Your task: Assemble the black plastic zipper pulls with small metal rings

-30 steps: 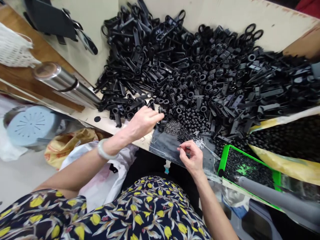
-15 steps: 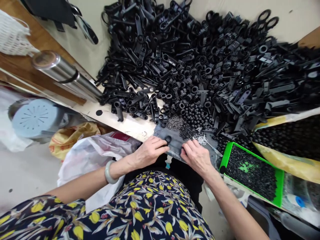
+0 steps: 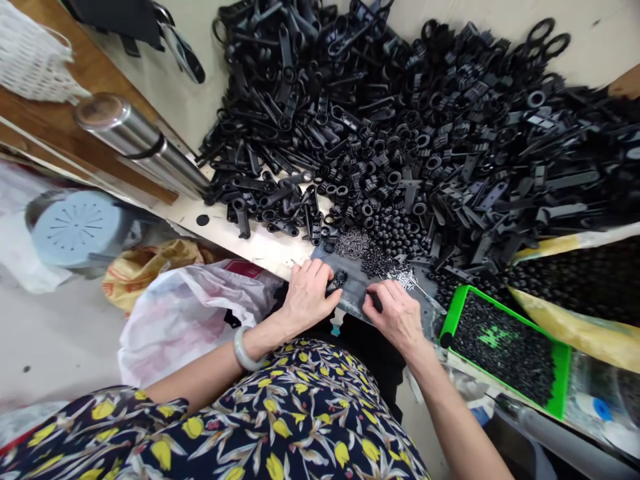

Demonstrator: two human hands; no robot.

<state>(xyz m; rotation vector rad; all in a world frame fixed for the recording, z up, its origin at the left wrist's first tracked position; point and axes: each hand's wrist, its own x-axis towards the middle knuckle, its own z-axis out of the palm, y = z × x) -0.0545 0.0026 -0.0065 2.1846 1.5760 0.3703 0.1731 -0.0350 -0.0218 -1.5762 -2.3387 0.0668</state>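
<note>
My left hand (image 3: 310, 295) rests at the table's front edge, fingers pinched on a small black ring-shaped plastic part (image 3: 340, 277). My right hand (image 3: 395, 312) is just to its right, fingers curled on a dark piece (image 3: 376, 301) that I cannot name. Both hands lie on a grey plastic sheet (image 3: 356, 291). Just beyond them sit a small heap of tiny metal springs (image 3: 351, 243) and a few silver pins (image 3: 403, 279). A huge pile of black plastic parts (image 3: 400, 127) covers the table behind.
A green tray (image 3: 564, 360) of small black pieces sits at the right, with yellow bags (image 3: 570, 313) of black parts behind it. A steel flask (image 3: 135, 143) lies at the left. A white plastic bag (image 3: 185, 320) hangs below the table edge, near a grey round lid (image 3: 75, 227).
My left hand drew back from the black pile to the front edge with a ring-shaped part. My right hand shifted slightly toward it, and both now sit close together on the grey sheet.
</note>
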